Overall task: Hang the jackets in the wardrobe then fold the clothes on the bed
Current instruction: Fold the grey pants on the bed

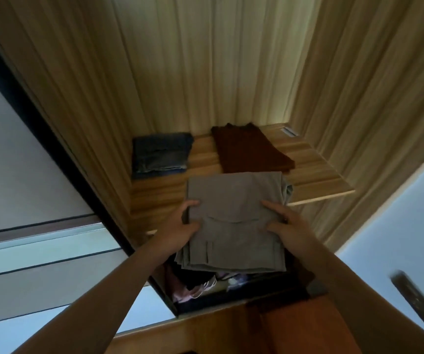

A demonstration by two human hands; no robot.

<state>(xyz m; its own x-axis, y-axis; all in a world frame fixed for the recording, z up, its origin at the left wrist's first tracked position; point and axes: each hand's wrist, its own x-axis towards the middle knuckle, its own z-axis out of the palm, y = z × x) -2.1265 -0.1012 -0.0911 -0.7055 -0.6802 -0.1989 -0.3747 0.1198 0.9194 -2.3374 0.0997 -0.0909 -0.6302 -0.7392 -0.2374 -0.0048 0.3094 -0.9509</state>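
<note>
Fingers (192, 203) of the left hand (177, 227) clasp the left edge of the folded grey trousers (233, 200), and the right hand (292, 226) grips the right edge. The trousers are held at the front edge of the wooden wardrobe shelf (315, 175). Behind them on the shelf lie folded blue jeans (159, 155) and a folded rust-brown garment (249, 149); loose clothes (200, 287) lie below.

Beyond the fingers (273, 206) rose the wardrobe (83, 85), its wood-grain back panel (205, 60) palely lit toward the right corner. A wood-grain shelf (320, 175) stretched just past them. Left of the fingers stood pale sliding panels (14, 149) in a dark frame (39, 111); to their right, a white door (397, 213) bore a dark handle (420, 302).
</note>
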